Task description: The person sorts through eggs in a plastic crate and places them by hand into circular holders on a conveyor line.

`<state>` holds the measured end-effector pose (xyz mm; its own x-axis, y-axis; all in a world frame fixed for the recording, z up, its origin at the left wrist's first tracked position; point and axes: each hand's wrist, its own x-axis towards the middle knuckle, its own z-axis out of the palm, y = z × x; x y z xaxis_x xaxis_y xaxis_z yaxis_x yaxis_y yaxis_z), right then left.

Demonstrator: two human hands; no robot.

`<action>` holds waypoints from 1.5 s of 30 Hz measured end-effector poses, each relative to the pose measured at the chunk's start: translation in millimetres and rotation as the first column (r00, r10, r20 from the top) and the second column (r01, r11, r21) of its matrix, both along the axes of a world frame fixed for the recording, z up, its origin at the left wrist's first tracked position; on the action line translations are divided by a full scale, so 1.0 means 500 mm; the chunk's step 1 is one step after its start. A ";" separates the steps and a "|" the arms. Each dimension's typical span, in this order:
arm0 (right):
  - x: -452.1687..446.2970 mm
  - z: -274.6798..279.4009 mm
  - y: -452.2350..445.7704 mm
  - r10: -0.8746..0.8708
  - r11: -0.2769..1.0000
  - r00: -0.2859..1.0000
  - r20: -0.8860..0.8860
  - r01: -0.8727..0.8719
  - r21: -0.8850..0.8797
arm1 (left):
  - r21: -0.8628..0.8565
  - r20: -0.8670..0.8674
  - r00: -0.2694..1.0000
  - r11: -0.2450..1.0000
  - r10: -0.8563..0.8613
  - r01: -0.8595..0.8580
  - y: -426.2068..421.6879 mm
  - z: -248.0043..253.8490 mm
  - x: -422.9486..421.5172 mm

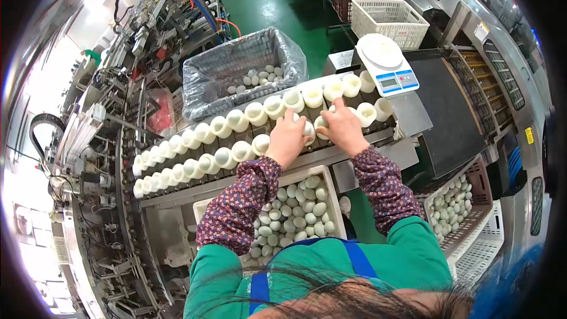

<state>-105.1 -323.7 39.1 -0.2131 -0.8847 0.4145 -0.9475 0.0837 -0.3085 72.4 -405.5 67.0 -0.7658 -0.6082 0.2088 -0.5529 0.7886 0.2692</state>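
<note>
Two rows of white round cups (237, 120) run along a conveyor; many hold a pale egg (223, 156). My left hand (287, 137) is over the cups near the middle right, its fingers curled round an egg at a front-row cup. Just to its right, my right hand (342, 125) reaches over both rows with its fingers bent at the cups; what lies under them is mostly hidden. Cups right of my right hand, such as a front-row cup (367, 114), look hollow. Below my forearms sits a crate of pale eggs (319, 208).
A bag-lined crate (204, 85) with several eggs stands beyond the rows. A white scale (387, 65) sits at the right end, near a dark belt (452, 118). Another egg crate (479, 192) is at lower right. Machinery (106, 106) fills the left; a white basket (390, 20) stands behind.
</note>
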 end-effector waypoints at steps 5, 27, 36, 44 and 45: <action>0.001 -0.012 -0.010 0.081 0.984 0.930 0.360 -0.016 -0.178 | 0.100 0.141 0.986 0.992 -0.094 0.080 -0.054 0.011 0.034; -0.068 -0.067 0.004 -0.100 0.942 0.994 0.041 0.108 -0.318 | -0.229 -0.068 0.996 0.972 -0.065 0.048 -0.152 0.029 -0.256; 0.085 -0.039 0.163 0.281 0.890 0.918 0.279 -0.140 -0.435 | -0.121 -0.082 0.965 0.964 -0.247 0.237 -0.155 0.006 -0.174; 0.249 -0.113 0.187 0.518 0.819 0.842 -0.149 -0.438 0.370 | 0.086 -0.243 0.962 0.985 -0.125 0.149 0.052 0.052 0.251; 0.257 -0.116 0.189 0.516 0.815 0.839 -0.175 -0.417 0.404 | 0.136 -0.236 0.970 0.986 -0.060 0.094 0.082 0.048 0.308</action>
<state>23.6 -229.3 -18.6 0.3354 -0.9406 0.0525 -0.9377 -0.3387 -0.0771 226.6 -364.6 90.9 -0.7533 -0.5858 0.2988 -0.4015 0.7696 0.4965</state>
